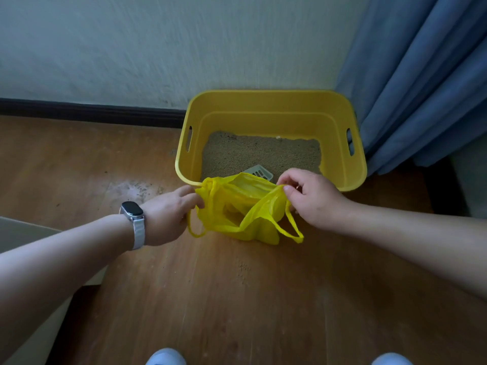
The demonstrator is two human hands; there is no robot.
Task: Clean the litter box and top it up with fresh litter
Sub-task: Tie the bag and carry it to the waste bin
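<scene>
No txt, labels, brands or nos. I can read from my end. The smartwatch (pixel 132 209) screen is dark, and the yellow plastic bag (pixel 237 204) and yellow litter box (pixel 263 119) show plain surfaces only.
</scene>
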